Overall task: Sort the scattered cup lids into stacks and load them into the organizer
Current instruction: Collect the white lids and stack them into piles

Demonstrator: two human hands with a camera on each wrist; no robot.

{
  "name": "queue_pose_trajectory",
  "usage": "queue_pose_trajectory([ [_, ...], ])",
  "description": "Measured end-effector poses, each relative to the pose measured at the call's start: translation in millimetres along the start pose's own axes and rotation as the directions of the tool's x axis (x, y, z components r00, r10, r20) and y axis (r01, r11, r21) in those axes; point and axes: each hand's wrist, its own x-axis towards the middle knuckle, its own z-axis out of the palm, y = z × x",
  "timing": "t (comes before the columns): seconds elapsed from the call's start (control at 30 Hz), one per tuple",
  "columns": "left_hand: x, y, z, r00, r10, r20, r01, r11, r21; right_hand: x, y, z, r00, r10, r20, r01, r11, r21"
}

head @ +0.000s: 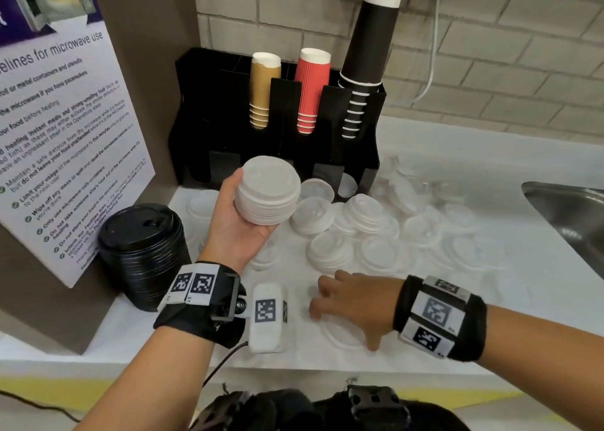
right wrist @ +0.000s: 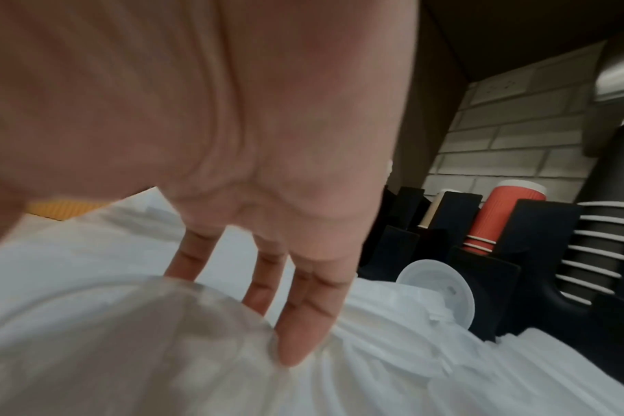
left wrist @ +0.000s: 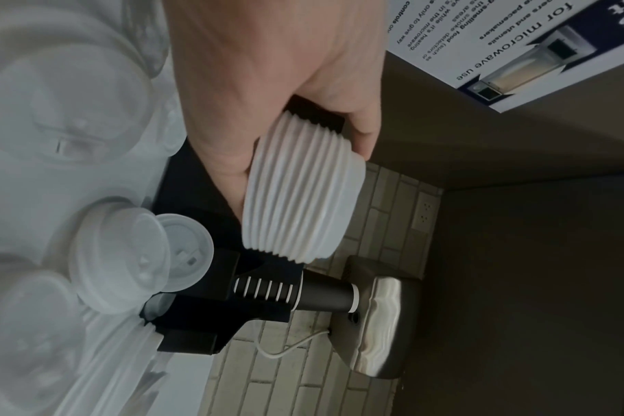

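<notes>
Near the counter's front edge, right hand [head: 351, 303] lies flat-fingered on a clear lid [head: 340, 331]; left hand [head: 233, 224] clasps the white stack [head: 266, 195]. Slide fingertips beneath the rim before lifting.

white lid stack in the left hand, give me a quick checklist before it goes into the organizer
1. Grip: left hand holds the white stack from below and the side, thumb on its rim. Ok.
2. Stack nested evenly: ribs line up in the left wrist view. Ok.
3. Organizer lower slot free: dark, partly hidden behind the stack. Cannot tell.
4. Path clear: loose lids crowd the organizer's front. Not ok.
5. Right hand out of the way: low on a clear lid near the counter edge. Ok.
</notes>
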Motion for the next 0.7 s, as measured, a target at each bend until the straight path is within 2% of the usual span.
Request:
queue_pose_trajectory([
  [0.1,-1.0,0.0,-2.1,1.0,0.003,-0.011,-0.003,1.0,0.007,1.5,-0.4,1.2,0.999,0.003,-0.042,-0.001,0.998,0.056],
  [0.17,-2.3,1.4,-3.3,1.0,0.004,-0.004,-0.004,1.0,0.009,-0.5,2.2,-5.2,0.995,-0.011,-0.102,0.027,0.987,0.161],
  [0.27,-5.9,4.2,-5.5,1.0,0.003,-0.008,-0.002,0.999,0.043,-16.0,17.1,-24.9,0.957,-0.024,-0.29,0.144,0.905,0.401],
  [0.33,-7.3,4.9,-7.2,1.0,0.008,-0.017,-0.007,0.998,0.055,-31.6,34.0,-40.3,0.879,0.04,-0.475,0.239,0.825,0.512],
  [0.4,-8.2,4.4,-6.8,1.0,0.005,-0.015,-0.004,0.998,0.063,-43.0,48.1,-53.8,0.769,0.152,-0.621,0.317,0.752,0.578],
  [0.47,-8.9,3.2,-4.6,1.0,-0.011,-0.012,0.012,0.995,0.095,-43.2,57.1,-61.5,0.65,0.291,-0.702,0.393,0.662,0.638],
  [0.53,-9.8,2.3,-2.2,0.999,-0.037,0.001,0.036,0.99,0.135,-35.0,60.8,-65.3,0.548,0.418,-0.725,0.434,0.599,0.673],
  [0.6,-11.0,1.1,-0.2,0.998,-0.066,0.025,0.061,0.985,0.162,-24.3,60.0,-67.6,0.5,0.482,-0.719,0.452,0.563,0.692],
  [0.7,-12.9,-1.6,0.9,0.994,-0.104,0.043,0.093,0.974,0.206,-10.3,55.9,-69.7,0.504,0.499,-0.705,0.446,0.549,0.707],
])
